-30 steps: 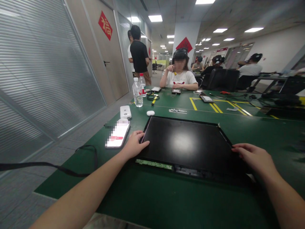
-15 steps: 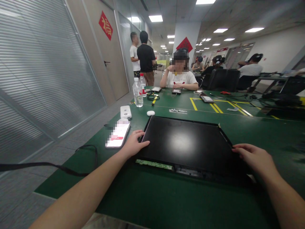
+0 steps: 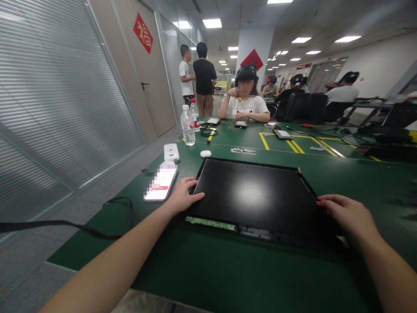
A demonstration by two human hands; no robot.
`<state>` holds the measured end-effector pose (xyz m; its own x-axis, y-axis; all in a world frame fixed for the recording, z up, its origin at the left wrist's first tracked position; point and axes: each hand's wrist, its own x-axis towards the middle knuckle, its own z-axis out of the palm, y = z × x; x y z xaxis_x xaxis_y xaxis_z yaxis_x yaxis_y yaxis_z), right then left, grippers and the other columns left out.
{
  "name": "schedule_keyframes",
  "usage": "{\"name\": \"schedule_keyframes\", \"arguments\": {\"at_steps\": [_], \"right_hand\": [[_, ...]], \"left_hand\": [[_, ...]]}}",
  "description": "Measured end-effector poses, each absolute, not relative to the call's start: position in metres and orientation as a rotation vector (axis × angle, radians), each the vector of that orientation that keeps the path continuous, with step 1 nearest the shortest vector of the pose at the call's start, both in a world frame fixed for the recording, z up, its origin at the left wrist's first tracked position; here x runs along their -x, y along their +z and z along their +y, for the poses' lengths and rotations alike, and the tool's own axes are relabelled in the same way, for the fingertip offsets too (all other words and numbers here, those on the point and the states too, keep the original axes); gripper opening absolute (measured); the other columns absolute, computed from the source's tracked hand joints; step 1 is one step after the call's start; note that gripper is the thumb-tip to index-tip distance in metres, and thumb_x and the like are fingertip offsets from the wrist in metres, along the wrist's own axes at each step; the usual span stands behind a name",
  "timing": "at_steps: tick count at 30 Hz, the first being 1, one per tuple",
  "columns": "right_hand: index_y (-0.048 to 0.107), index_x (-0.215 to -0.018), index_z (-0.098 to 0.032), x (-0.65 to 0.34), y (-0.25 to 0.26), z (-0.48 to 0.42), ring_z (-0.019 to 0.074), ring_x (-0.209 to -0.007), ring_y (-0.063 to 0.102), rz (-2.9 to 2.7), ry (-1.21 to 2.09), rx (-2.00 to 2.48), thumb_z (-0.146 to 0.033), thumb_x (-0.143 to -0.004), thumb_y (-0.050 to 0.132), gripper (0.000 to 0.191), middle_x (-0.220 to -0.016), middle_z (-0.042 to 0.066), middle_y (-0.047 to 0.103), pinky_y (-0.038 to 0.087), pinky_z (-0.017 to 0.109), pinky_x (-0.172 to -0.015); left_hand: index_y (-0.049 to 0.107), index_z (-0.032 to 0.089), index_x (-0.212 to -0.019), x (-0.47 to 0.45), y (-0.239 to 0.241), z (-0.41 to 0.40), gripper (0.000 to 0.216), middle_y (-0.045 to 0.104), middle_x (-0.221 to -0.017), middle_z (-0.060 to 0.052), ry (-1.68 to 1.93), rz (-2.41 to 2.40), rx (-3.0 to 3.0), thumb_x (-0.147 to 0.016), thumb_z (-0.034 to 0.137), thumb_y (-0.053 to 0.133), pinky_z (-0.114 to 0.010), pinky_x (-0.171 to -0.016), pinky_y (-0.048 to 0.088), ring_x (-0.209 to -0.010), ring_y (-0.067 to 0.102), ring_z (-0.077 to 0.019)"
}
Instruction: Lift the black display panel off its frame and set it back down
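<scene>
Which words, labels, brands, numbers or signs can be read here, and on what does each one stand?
"福": red diamond sign on the door.
Second red sign on the pillar: too blurred.
Print on the white shirt: too blurred.
Bottle labels, phone screen: too small or blurred.
Black screen panel: no readable text.

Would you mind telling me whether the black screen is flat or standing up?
Flat: the black screen lies face up on the table, left hand and right hand at its sides.

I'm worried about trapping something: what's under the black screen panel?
The black screen panel lies over the green table; a green circuit strip shows along its near edge. Whatever lies beneath its middle is covered.
</scene>
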<state>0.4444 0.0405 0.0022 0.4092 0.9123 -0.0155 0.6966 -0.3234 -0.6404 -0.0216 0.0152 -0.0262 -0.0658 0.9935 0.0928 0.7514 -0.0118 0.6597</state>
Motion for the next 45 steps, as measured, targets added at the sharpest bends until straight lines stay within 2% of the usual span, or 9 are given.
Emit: {"name": "schedule_keyframes", "arguments": {"at_steps": [6, 11, 16, 26, 37, 45], "right_hand": [[0.075, -0.076, -0.024, -0.446, 0.001, 0.043, 0.0275, -0.077, 0.067, -1.329, 0.501, 2.156, -0.042, -0.058, 0.055, 0.032, -0.078, 0.005, 0.076, 0.045, 0.038, -0.073], [0.075, -0.079, -0.025, -0.451, -0.002, 0.045, 0.0267, -0.074, 0.067, -1.342, 0.525, 2.139, -0.044, -0.059, 0.055, 0.034, -0.083, 0.005, 0.077, 0.045, 0.039, -0.073], [0.075, -0.078, -0.024, -0.45, -0.003, 0.044, 0.0254, -0.071, 0.066, -1.358, 0.508, 2.129, -0.045, -0.059, 0.056, 0.035, -0.079, 0.005, 0.076, 0.045, 0.038, -0.073], [0.076, -0.082, -0.025, -0.455, -0.008, 0.048, 0.028, -0.08, 0.067, -1.381, 0.494, 2.16, -0.05, -0.057, 0.055, 0.041, -0.084, 0.004, 0.077, 0.044, 0.04, -0.076], [0.076, -0.076, -0.025, -0.448, -0.002, 0.045, 0.0283, -0.078, 0.066, -1.416, 0.418, 2.189, -0.048, -0.057, 0.054, 0.037, -0.073, 0.005, 0.074, 0.044, 0.039, -0.071], [0.075, -0.073, -0.027, -0.448, -0.003, 0.046, 0.0288, -0.08, 0.065, -1.4, 0.4, 2.191, -0.048, -0.056, 0.053, 0.035, -0.076, 0.004, 0.075, 0.044, 0.039, -0.072]], "left_hand": [[0.069, 0.014, -0.121, 0.023, -0.028, 0.018, 0.056, 0.053, -0.142, -0.019, 0.737, 1.88, -1.875, -0.075, 0.046, 0.07, -0.047, -0.115, 0.036, -0.132, 0.052, -0.0348], [0.068, 0.015, -0.122, 0.023, -0.028, 0.018, 0.056, 0.053, -0.143, -0.018, 0.706, 1.891, -1.896, -0.076, 0.047, 0.069, -0.046, -0.114, 0.038, -0.132, 0.052, -0.0349], [0.068, 0.013, -0.122, 0.024, -0.031, 0.019, 0.057, 0.054, -0.141, -0.019, 0.725, 1.883, -1.923, -0.076, 0.047, 0.069, -0.046, -0.115, 0.037, -0.131, 0.053, -0.0347], [0.068, 0.015, -0.122, 0.025, -0.033, 0.019, 0.055, 0.053, -0.141, -0.018, 0.715, 1.877, -1.942, -0.077, 0.047, 0.068, -0.048, -0.114, 0.037, -0.132, 0.051, -0.0352], [0.067, 0.013, -0.122, 0.026, -0.035, 0.021, 0.055, 0.054, -0.14, -0.019, 0.711, 1.874, -1.978, -0.077, 0.045, 0.068, -0.048, -0.114, 0.037, -0.132, 0.05, -0.0362], [0.068, 0.016, -0.121, 0.025, -0.033, 0.02, 0.053, 0.055, -0.14, -0.018, 0.705, 1.878, -1.973, -0.077, 0.046, 0.068, -0.049, -0.113, 0.038, -0.131, 0.051, -0.0366]]}}
